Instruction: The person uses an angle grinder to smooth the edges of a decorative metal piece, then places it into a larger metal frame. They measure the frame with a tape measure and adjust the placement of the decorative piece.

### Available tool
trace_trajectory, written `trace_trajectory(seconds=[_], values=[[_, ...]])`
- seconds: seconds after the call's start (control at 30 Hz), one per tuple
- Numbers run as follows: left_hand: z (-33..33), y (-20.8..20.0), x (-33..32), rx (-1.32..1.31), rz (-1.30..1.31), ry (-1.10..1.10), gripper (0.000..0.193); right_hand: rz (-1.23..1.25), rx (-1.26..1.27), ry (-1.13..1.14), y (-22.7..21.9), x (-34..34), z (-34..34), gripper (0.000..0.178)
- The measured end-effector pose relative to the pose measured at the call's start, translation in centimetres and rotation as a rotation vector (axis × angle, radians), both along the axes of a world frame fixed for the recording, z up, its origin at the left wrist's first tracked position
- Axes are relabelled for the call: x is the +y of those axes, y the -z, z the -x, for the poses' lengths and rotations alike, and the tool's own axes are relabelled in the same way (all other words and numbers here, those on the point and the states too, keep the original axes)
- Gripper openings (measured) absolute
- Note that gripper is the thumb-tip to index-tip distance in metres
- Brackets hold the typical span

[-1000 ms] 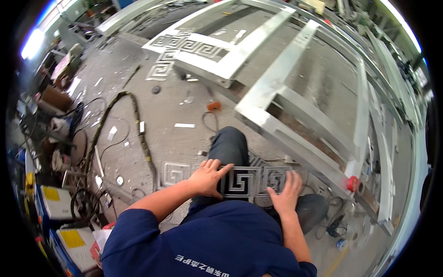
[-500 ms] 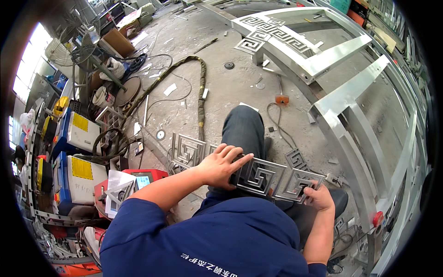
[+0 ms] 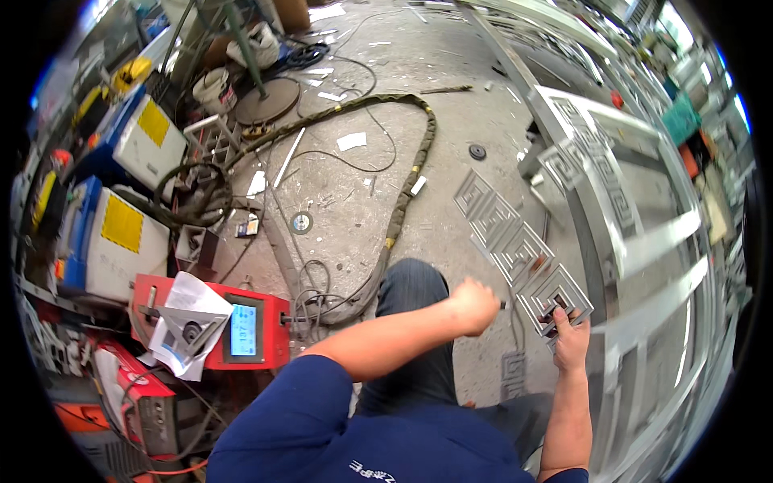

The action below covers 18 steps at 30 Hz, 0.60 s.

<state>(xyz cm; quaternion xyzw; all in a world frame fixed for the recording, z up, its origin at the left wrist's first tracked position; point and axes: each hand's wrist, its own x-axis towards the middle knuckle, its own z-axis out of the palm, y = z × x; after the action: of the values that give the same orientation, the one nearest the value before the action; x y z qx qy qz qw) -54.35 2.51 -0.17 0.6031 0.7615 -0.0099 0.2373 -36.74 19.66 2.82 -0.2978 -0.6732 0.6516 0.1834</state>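
Observation:
My right hand (image 3: pixel 571 341) grips the near end of a silver metal fretwork panel (image 3: pixel 509 233) with a square spiral pattern, the thumb on its face. The panel slants up and away to the left, above the floor. My left hand (image 3: pixel 475 307) is closed beside the panel, left of its near end and apart from it. A small dark tip shows at the edge of that fist, but I cannot make out what it is. Below the panel, another fretwork piece (image 3: pixel 513 372) lies near my leg.
On the right stands a large silver metal frame (image 3: pixel 616 249) with fretwork pieces (image 3: pixel 600 161) on it. At left sit a red machine (image 3: pixel 274 334) with a lit screen and white-and-blue boxes (image 3: pixel 129 229). A thick sheathed hose (image 3: pixel 419 153) curves over the littered floor.
The panel has swung from lying across my lap to pointing away from me. My left hand has let go of it and closed. The view has turned left.

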Motion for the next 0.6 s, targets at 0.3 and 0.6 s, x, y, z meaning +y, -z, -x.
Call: trace_trajectory(seconds=[0.3, 0.6], values=[[8.8, 7.5, 11.4, -0.383, 0.117, 0.087, 0.046, -0.251, -0.208, -0.280, 4.2, 4.4, 30.1, 0.016], [6.0, 7.0, 13.1, -0.292, -0.128, -0.015, 0.039, -0.225, -0.104, -0.355, 19.3, -3.7, 63.4, 0.023]])
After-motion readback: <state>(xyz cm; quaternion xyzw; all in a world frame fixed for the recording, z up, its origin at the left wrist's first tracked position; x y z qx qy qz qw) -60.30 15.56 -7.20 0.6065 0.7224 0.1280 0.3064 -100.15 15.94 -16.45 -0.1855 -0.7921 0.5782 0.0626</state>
